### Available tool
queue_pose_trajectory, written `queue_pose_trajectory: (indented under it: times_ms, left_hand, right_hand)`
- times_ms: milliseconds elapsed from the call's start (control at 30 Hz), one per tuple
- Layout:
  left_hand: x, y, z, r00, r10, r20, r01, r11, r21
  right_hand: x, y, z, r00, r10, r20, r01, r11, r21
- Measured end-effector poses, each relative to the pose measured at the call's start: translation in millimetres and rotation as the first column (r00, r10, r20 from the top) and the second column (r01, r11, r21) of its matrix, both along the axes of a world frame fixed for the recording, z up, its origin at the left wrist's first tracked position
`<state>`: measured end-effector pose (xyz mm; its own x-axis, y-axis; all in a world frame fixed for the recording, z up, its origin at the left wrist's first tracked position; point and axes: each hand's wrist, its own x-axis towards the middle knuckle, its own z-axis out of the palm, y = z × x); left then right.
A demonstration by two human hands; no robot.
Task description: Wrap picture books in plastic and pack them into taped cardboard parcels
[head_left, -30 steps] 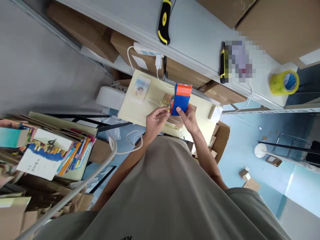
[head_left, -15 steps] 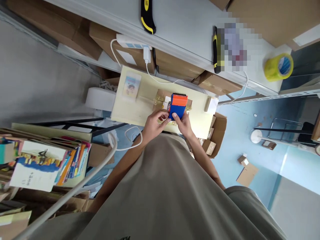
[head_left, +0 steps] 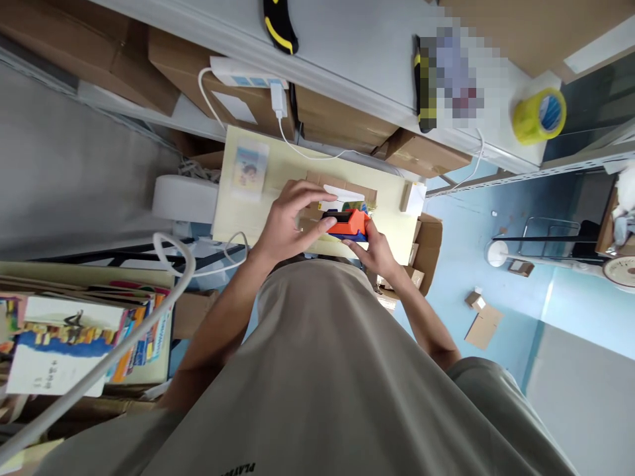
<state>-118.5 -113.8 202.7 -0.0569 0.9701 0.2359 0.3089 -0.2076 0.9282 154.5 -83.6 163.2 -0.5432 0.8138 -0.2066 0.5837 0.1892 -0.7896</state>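
Note:
An orange and blue tape dispenser [head_left: 350, 225] lies low on a small brown cardboard box [head_left: 340, 188] on the pale yellow table [head_left: 258, 218]. My right hand [head_left: 374, 250] grips the dispenser from the near side. My left hand [head_left: 288, 221] rests spread on the box's left part, fingers stretched out, thumb touching the dispenser. A white label [head_left: 342, 195] shows on the box top.
A small picture card [head_left: 248, 168] lies on the table's left. A grey shelf [head_left: 357, 59] above holds two yellow-black tools [head_left: 278, 23], a yellow tape roll [head_left: 538, 116] and cardboard boxes. A power strip [head_left: 248, 74] with a white cable hangs behind. Stacked books [head_left: 74, 330] sit at left.
The dispenser has tipped down flat onto the box and come toward me. My left hand has let go of the tape end and spread over the box.

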Motion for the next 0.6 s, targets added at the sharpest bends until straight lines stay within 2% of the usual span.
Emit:
queue_pose_trajectory:
  times_ms: [100,233,400,500,600]
  left_hand:
    - [-3,-2,0.6,1.000,-0.030,0.002,0.030,0.999,-0.026]
    - [-6,-6,-5.2,0.994,-0.052,0.092,0.060,0.994,-0.090]
    - [-12,-6,-9.6,0.994,-0.071,0.088,0.081,0.991,-0.109]
    - [-12,-2,-15.8,0.982,-0.020,0.186,0.056,0.980,-0.192]
    - [-8,7,-34.3,0.949,0.079,0.305,0.028,0.942,-0.333]
  right_hand:
    - [1,2,9.1,1.000,-0.008,0.014,0.009,0.999,-0.047]
    - [0,5,17.2,1.000,-0.015,0.012,0.016,0.998,-0.067]
    - [-1,10,22.4,0.996,0.068,0.060,-0.067,0.997,-0.023]
    - [0,13,25.3,0.986,0.123,0.111,-0.118,0.992,-0.043]
    - [-2,19,26.9,0.976,0.147,0.161,-0.139,0.988,-0.064]
